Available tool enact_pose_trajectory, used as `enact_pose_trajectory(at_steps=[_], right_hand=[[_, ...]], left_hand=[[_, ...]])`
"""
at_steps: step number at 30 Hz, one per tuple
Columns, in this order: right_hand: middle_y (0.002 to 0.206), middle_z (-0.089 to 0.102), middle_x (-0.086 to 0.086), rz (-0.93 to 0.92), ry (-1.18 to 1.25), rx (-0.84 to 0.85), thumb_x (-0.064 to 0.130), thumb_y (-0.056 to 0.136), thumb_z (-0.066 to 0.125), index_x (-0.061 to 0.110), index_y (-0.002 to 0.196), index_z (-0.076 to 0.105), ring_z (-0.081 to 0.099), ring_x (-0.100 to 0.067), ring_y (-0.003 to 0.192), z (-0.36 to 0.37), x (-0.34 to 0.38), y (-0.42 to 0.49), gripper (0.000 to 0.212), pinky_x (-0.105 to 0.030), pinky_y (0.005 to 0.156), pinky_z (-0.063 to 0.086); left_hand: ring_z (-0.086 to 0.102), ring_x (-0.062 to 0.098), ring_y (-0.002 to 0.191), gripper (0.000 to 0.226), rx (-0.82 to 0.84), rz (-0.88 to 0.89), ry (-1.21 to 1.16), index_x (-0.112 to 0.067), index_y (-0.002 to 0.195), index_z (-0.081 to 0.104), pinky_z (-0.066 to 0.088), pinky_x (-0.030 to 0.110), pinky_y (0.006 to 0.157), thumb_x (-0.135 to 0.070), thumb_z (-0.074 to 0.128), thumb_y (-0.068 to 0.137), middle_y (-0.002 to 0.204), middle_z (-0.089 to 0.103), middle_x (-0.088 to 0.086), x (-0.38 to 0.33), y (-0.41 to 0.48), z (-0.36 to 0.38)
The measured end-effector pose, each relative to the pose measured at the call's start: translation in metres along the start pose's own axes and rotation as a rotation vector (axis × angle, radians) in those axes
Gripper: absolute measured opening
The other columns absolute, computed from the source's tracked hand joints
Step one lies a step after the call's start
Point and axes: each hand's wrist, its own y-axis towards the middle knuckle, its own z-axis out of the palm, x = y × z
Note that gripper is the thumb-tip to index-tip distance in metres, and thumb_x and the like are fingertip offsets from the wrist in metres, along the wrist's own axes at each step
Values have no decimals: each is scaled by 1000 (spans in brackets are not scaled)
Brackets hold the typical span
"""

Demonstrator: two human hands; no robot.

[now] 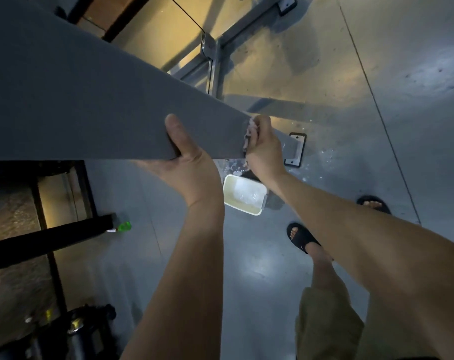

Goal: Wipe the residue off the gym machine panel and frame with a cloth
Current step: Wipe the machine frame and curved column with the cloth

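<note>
Looking down through the head camera, I see the grey machine panel [90, 100] slanting from ten o'clock toward the middle of the view, its narrow end just right of centre. The left hand [187, 165] clamps the panel's lower edge. Its thumb [175, 131] lies flat on the face, pointing to twelve o'clock, while the fingers wrap underneath, hidden from me.

At three o'clock from it, the right hand [265, 149] holds a small pale cloth [247, 137], bunched under curled fingers and pressed against the panel's end edge. How much of the cloth sits inside the fist I cannot tell.

Beyond the panel, at twelve o'clock, the silver frame [216, 63] stands on the grey floor [376, 100]. A bolted foot plate [297, 141] lies at three o'clock of the right hand. At six o'clock of the cloth, a white tub [232, 196] with some water sits on the floor, pale splashes around it. A green object [124, 226] lies at eight o'clock, beside the end of a black bar [49, 237]. Two feet in black sandals [301, 237] stand at four o'clock.
</note>
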Motion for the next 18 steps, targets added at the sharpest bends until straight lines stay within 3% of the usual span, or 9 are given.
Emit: enact_pose_trajectory(at_steps=[3, 7, 11, 13, 15, 18], right_hand=[[81, 61, 0, -43, 47, -23, 19, 108, 39, 21, 102, 44, 58, -14, 67, -2, 8, -9, 9, -32, 60, 42], [79, 56, 4, -278, 51, 11, 7, 105, 44, 5, 98, 52, 52, 1, 65, -8, 33, -25, 11, -10, 60, 34], [64, 51, 9, 68, 47, -23, 15, 109, 40, 7, 98, 45, 52, 7, 50, -9, 8, 10, 14, -15, 44, 29], [63, 53, 6, 67, 74, -10, 16, 109, 42, 8, 98, 47, 54, 2, 50, -8, 1, 10, 14, -13, 47, 34], [70, 60, 2, -11, 178, 42, 17, 108, 43, 14, 99, 48, 59, -6, 54, -6, 4, -2, 11, -24, 52, 46], [78, 64, 2, -7, 193, 136, 19, 108, 45, 19, 106, 44, 62, -8, 58, -9, 6, -16, 2, -20, 54, 47]], left_hand=[[58, 23, 130, 81, -21, 10, -3, -17, 148, 27, 49, 47, 109, -38, 75, 86, 148, 50, 14, 0, 1, 2], [58, 23, 130, 75, -26, 21, -23, -14, 146, 28, 48, 44, 110, -34, 72, 88, 146, 49, 16, 3, -1, 3], [56, 21, 131, 80, 14, 38, -13, -15, 150, 25, 48, 40, 111, -36, 71, 88, 149, 47, 15, -2, -2, 0], [57, 19, 130, 75, 42, 49, 32, -18, 148, 26, 49, 36, 109, -35, 70, 90, 147, 48, 12, -4, -5, -4], [55, 16, 132, 72, 81, 69, 96, -24, 147, 26, 47, 33, 110, -39, 70, 91, 145, 46, 6, -6, -2, -11], [33, 15, 147, 96, 229, 69, 460, -18, 159, 15, 31, 39, 122, -48, 73, 89, 158, 28, 2, -9, -3, -35]])
